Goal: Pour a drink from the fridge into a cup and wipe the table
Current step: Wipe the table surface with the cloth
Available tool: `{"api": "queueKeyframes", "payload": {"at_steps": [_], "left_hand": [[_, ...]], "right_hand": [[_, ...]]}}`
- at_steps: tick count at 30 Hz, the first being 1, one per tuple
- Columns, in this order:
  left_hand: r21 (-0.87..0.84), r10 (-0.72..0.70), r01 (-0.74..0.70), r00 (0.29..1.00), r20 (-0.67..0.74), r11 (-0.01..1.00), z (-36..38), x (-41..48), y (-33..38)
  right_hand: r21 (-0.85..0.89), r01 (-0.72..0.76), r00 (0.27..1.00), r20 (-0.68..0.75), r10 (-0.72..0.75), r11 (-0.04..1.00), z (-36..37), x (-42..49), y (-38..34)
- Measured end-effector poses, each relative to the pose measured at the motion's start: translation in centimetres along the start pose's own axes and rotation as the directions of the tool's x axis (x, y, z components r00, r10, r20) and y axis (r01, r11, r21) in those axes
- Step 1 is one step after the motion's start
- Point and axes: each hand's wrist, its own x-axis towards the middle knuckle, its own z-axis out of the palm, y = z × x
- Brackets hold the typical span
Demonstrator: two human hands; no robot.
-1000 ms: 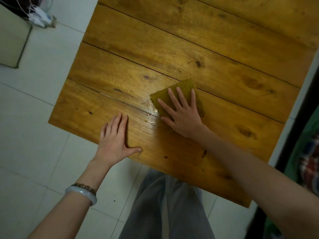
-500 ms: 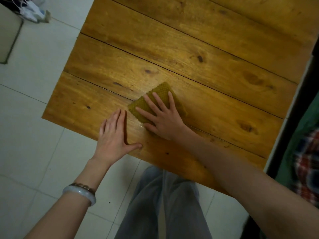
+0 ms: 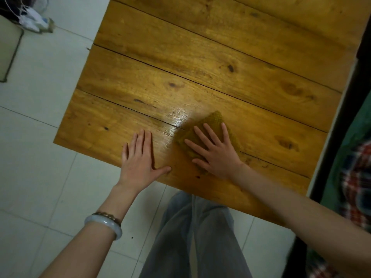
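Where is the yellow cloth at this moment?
In the head view, the cloth lies on the wooden table near its front edge, flat under the right hand, just right of the left hand and a shiny patch.

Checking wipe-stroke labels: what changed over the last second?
The right hand slid the cloth left toward the left hand, then back right; a wet sheen shows on the table. Left hand stayed flat at the near edge; right hand kept pressing the cloth.

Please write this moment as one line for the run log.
phase: wipe table | right hand: flat on cloth | left hand: flat on table | wet sheen: beside cloth
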Motion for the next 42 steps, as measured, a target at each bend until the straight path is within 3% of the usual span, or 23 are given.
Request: {"api": "queueKeyframes", "payload": {"at_steps": [6,12,18,23,30,33,37,42], "left_hand": [[0.013,0.007,-0.006,1.000,-0.024,1.000,0.4,0.1,0.0],[-0.012,-0.008,0.007,1.000,-0.030,1.000,0.7,0.3,-0.2],[-0.040,-0.022,0.021,0.999,-0.041,0.999,-0.1,1.1,0.1],[-0.060,0.001,-0.003,0.999,-0.047,0.998,-1.1,3.1,1.7],[-0.039,0.061,-0.064,0.995,-0.075,0.997,-2.4,5.9,4.0],[-0.026,0.069,-0.071,0.994,-0.081,0.997,-3.1,7.2,4.4],[-0.016,0.057,-0.059,0.993,-0.103,0.998,-3.9,8.6,4.8],[-0.007,0.053,-0.054,0.993,-0.104,0.999,-4.9,10.3,5.5]], "right_hand": [[0.017,-0.003,0.999,0.044,0.002,1.000,-0.7,0.0,-0.2],[-0.034,0.089,0.996,-0.026,-0.090,0.995,-2.7,10.1,-0.6],[-0.010,-0.010,0.998,-0.061,0.009,1.000,-3.0,11.0,-0.1],[0.028,-0.202,0.977,-0.056,0.203,0.979,-2.0,5.5,4.8],[0.058,-0.353,0.935,0.005,0.354,0.934,-0.5,-1.0,9.0],[0.064,-0.334,0.942,-0.004,0.335,0.940,-0.8,0.1,9.1],[0.052,-0.202,0.978,-0.045,0.205,0.978,-1.8,4.8,9.5],[0.060,-0.203,0.976,-0.073,0.207,0.977,-4.0,13.5,10.0]]}}
